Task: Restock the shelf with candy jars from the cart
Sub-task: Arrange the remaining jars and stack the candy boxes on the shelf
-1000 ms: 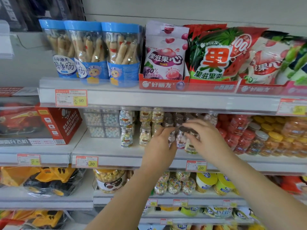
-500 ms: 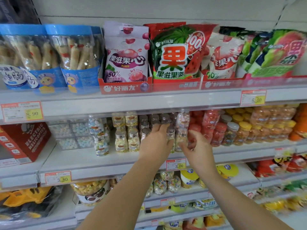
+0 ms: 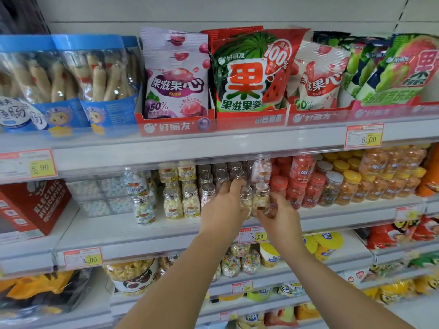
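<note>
Head view, nearest first. Two bare forearms rose from the lower edge of the picture to the middle shelf. The left hand had its fingers curled about the left side of a pair of silver-capped candy jars, with one fingertip reaching up to a cap in the row behind. The right hand cupped the base of the pair from the right, thumb and fingers bent round it; neither hand was spread wide. The pair stood upright at the front of the shelf, just above the price tag, touching the jars behind. A second before, the right hand had lain over the caps farther back and the hands had been higher; both had since come down and forward to the front row, and the view had swung to the right. This suggests that the rear places were filled and that these jars were being squared into the front of their row, so the placement looked nearly complete. The cart was not in view, so the stock left on it cannot be told. To the left stood yellow-filled jars, and beyond them a red box; to the right, red jars and then yellow-lidded jars. On the shelf above, farthest off, were gummy bags and blue-lidded tubs.
</note>
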`<state>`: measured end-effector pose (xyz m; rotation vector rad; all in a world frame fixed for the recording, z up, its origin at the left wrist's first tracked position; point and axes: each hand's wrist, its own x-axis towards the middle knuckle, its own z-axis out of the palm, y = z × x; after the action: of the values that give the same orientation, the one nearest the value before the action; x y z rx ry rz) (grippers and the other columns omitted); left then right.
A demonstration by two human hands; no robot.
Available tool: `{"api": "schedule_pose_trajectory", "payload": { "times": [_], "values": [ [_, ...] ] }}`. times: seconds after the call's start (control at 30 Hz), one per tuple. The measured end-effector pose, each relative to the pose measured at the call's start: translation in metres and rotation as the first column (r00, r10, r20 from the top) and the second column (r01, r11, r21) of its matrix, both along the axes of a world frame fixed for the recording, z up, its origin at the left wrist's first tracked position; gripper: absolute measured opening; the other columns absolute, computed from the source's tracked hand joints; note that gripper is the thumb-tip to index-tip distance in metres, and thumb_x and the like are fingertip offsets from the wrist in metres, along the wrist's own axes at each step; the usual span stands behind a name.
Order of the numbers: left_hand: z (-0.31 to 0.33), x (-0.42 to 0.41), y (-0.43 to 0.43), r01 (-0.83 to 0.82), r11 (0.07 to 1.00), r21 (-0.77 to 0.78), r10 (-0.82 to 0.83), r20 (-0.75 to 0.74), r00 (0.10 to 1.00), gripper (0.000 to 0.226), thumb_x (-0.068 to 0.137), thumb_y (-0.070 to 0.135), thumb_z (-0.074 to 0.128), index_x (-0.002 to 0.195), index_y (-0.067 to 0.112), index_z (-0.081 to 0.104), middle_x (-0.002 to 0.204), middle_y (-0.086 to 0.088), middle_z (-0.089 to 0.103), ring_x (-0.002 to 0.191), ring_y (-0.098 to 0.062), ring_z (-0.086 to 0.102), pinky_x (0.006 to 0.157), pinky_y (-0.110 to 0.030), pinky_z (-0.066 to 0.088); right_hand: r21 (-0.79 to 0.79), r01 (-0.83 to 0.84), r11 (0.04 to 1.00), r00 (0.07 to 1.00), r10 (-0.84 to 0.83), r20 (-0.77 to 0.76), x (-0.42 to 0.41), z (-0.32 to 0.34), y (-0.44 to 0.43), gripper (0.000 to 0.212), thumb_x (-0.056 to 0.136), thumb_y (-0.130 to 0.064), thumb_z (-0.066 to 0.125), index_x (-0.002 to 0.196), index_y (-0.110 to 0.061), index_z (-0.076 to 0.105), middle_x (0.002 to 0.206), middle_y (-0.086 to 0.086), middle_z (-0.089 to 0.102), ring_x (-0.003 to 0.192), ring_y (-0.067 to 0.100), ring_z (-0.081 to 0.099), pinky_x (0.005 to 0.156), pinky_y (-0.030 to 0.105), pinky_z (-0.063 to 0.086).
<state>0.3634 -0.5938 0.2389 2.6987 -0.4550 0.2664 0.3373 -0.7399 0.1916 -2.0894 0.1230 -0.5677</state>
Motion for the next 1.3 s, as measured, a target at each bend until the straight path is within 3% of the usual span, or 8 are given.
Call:
{"api": "schedule_pose_trajectory", "payload": {
  "times": [0.13,0.27,0.4,0.5,0.63,0.77,1.03,1.3],
  "values": [
    [-0.001,-0.008,0.006,0.033,0.998,-0.046,-0.032,0.026,0.999,0.05,0.093,0.038,0.064,0.133,0.032,0.034,0.134,0.007,0.049,0.085,-0.019,0.061,0.06,-0.029,0.043,-0.005,0.007,1.0,1.0,-0.007,-0.013,-0.007,-0.003,-0.002,0.038,0.081,-0.024,0.08,0.113,-0.023,0.06,0.071,-0.013,0.059,0.063,0.001,0.057,0.055,0.011,0.039],
    [-0.004,-0.031,0.029,0.045,0.956,-0.29,-0.033,0.048,0.998,0.05,0.091,0.041,0.067,0.132,0.034,0.04,0.131,0.015,0.047,0.098,-0.011,0.058,0.071,-0.028,0.051,-0.033,-0.027,0.999,0.999,0.029,0.038,-0.025,0.005,0.008,0.046,0.081,-0.029,0.08,0.121,-0.023,0.057,0.066,-0.007,0.056,0.064,0.007,0.056,0.055,0.013,0.039],
    [-0.002,-0.05,0.069,-0.068,0.799,-0.597,0.072,-0.018,0.997,0.05,0.086,0.041,0.073,0.128,0.039,0.045,0.128,0.019,0.048,0.106,-0.001,0.052,0.077,-0.011,0.043,-0.059,-0.14,0.988,0.984,0.146,0.104,-0.02,0.035,0.044,0.043,0.08,-0.03,0.081,0.115,-0.027,0.057,0.086,-0.017,0.059,0.077,0.001,0.056,0.064,0.012,0.04],
    [0.003,-0.058,0.103,-0.15,0.715,-0.683,0.165,-0.044,0.985,0.05,0.085,0.04,0.074,0.123,0.047,0.042,0.124,0.02,0.05,0.104,0.004,0.054,0.081,-0.018,0.049,-0.097,-0.247,0.964,0.957,0.258,0.132,-0.001,0.056,0.081,0.045,0.079,-0.033,0.082,0.117,-0.021,0.061,0.101,-0.012,0.066,0.089,0.003,0.061,0.075,0.015,0.045],
    [0.004,-0.067,0.14,-0.237,0.669,-0.705,0.269,-0.069,0.961,0.049,0.086,0.034,0.075,0.121,0.045,0.043,0.12,0.018,0.053,0.102,0.007,0.054,0.081,-0.025,0.053,-0.126,-0.282,0.951,0.953,0.293,0.081,0.03,0.068,0.124,0.054,0.08,-0.045,0.077,0.122,-0.015,0.061,0.109,-0.003,0.069,0.097,0.014,0.064,0.08,0.027,0.049],
    [0.0,-0.077,0.165,-0.285,0.663,-0.692,0.324,-0.078,0.943,0.049,0.085,0.034,0.077,0.125,0.036,0.048,0.12,0.02,0.052,0.106,0.005,0.054,0.081,-0.022,0.052,-0.199,-0.263,0.944,0.962,0.272,0.019,0.053,0.065,0.143,0.053,0.082,-0.045,0.075,0.124,-0.017,0.058,0.095,-0.001,0.07,0.083,0.018,0.066,0.077,0.04,0.056],
    [0.003,-0.086,0.179,-0.29,0.677,-0.676,0.324,-0.08,0.943,0.047,0.085,0.035,0.076,0.106,0.056,0.04,0.114,0.03,0.049,0.102,0.018,0.049,0.076,-0.016,0.051,-0.226,-0.244,0.943,0.968,0.252,0.006,0.064,0.06,0.148,0.048,0.085,-0.047,0.072,0.123,-0.021,0.059,0.107,-0.003,0.07,0.094,0.02,0.066,0.082,0.041,0.055],
    [-0.003,-0.079,0.177,-0.291,0.694,-0.659,0.314,-0.087,0.946,0.051,0.085,0.036,0.076,0.123,0.042,0.044,0.122,0.021,0.049,0.107,0.011,0.049,0.079,-0.019,0.052,-0.245,-0.236,0.94,0.97,0.245,0.007,0.066,0.061,0.15,0.044,0.084,-0.047,0.072,0.118,-0.022,0.063,0.107,-0.004,0.071,0.096,0.02,0.066,0.084,0.042,0.055]
  ]
}}
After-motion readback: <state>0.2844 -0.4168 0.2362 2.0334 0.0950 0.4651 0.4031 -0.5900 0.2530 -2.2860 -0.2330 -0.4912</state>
